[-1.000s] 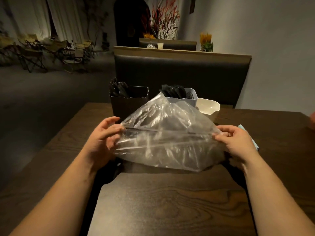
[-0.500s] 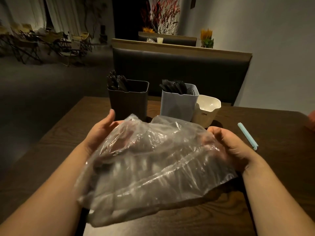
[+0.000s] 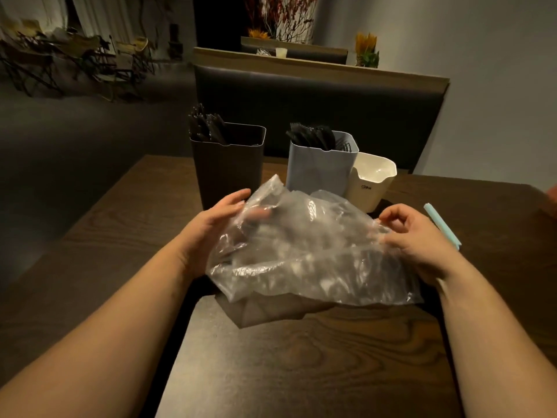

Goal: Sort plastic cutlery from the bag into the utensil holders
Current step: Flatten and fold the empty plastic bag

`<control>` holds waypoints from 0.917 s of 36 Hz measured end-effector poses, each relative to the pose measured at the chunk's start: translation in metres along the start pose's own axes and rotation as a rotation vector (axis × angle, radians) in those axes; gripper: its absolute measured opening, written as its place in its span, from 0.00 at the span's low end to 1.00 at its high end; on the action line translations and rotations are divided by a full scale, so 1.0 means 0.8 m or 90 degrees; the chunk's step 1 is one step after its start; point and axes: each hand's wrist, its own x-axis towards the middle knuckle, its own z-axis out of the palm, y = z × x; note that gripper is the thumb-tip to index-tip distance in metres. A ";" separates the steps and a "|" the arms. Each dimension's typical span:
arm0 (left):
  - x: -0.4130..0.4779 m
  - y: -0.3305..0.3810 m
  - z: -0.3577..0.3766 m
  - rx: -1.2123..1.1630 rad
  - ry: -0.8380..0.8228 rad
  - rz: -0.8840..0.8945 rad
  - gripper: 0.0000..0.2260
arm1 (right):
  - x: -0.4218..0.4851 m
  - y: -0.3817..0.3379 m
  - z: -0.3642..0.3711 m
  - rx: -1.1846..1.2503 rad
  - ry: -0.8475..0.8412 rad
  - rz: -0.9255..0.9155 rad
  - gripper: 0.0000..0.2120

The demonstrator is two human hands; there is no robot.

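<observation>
A crumpled clear plastic bag (image 3: 310, 251) lies across the dark wooden table (image 3: 301, 357) between my hands. My left hand (image 3: 211, 230) holds its left side, with fingers showing through the film. My right hand (image 3: 416, 236) pinches its right edge with curled fingers. I cannot make out any cutlery inside the bag. Behind it stand three holders: a dark brown one (image 3: 229, 170) with black cutlery (image 3: 205, 125), a light grey one (image 3: 319, 170) with black cutlery (image 3: 313, 137), and a lower cream one (image 3: 370, 182) whose inside looks bare.
A light blue bag clip (image 3: 443, 226) lies on the table right of my right hand. A dark padded bench back (image 3: 316, 107) stands behind the table. Folding chairs (image 3: 60, 61) fill the far left of the room.
The bag was stretched upright between both hands, then dropped flat and crumpled. It has since shifted slightly right, and my right hand moved from under it to its right edge.
</observation>
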 end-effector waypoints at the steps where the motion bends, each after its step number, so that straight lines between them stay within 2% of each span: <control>1: -0.001 0.001 0.002 -0.001 -0.002 0.005 0.30 | 0.000 0.000 0.000 -0.031 -0.018 -0.006 0.18; 3: -0.004 0.004 0.008 0.039 -0.027 0.021 0.27 | 0.002 -0.002 -0.002 -0.063 -0.031 -0.014 0.14; 5: -0.008 0.002 0.013 0.105 -0.073 0.025 0.27 | -0.001 -0.008 -0.002 -0.007 -0.014 -0.009 0.05; 8: -0.016 -0.001 0.022 0.135 -0.121 0.003 0.20 | -0.003 -0.013 -0.007 0.111 -0.037 0.078 0.30; 10: -0.022 -0.002 0.030 0.158 -0.151 -0.004 0.17 | -0.007 -0.016 -0.004 0.041 -0.112 0.090 0.37; 12: -0.030 0.001 0.037 0.162 -0.157 -0.027 0.13 | -0.013 -0.019 0.005 -0.061 -0.167 0.064 0.33; 14: -0.035 0.002 0.042 0.196 -0.189 -0.035 0.18 | -0.017 -0.023 0.014 -0.124 -0.156 -0.008 0.20; 16: -0.035 0.003 0.043 0.204 -0.168 -0.032 0.22 | -0.014 -0.019 0.016 -0.092 -0.074 -0.074 0.09; 18: -0.027 0.000 0.027 0.208 -0.114 -0.031 0.21 | -0.005 -0.011 0.013 0.003 0.069 -0.083 0.05; 21: -0.011 -0.006 0.005 0.221 -0.080 -0.038 0.27 | 0.004 -0.002 0.005 0.118 0.268 -0.038 0.07; 24: -0.008 -0.006 -0.009 0.220 -0.036 0.002 0.29 | 0.006 0.001 0.002 0.270 0.335 -0.001 0.09; 26: -0.013 -0.001 -0.003 0.200 -0.048 0.041 0.24 | 0.005 -0.003 0.003 0.345 0.302 0.012 0.10; 28: -0.018 0.007 0.010 0.171 -0.010 0.091 0.15 | 0.004 -0.007 0.004 0.401 0.223 0.016 0.14; 31: -0.028 0.021 0.025 0.102 0.012 0.160 0.11 | 0.002 -0.008 0.001 0.444 0.087 0.020 0.10; 32: -0.030 0.024 0.027 0.058 0.026 0.154 0.12 | 0.001 -0.008 0.000 0.451 0.041 0.035 0.08; 33: -0.030 0.025 0.025 0.014 0.047 0.133 0.16 | -0.001 -0.009 -0.001 0.458 0.001 0.057 0.09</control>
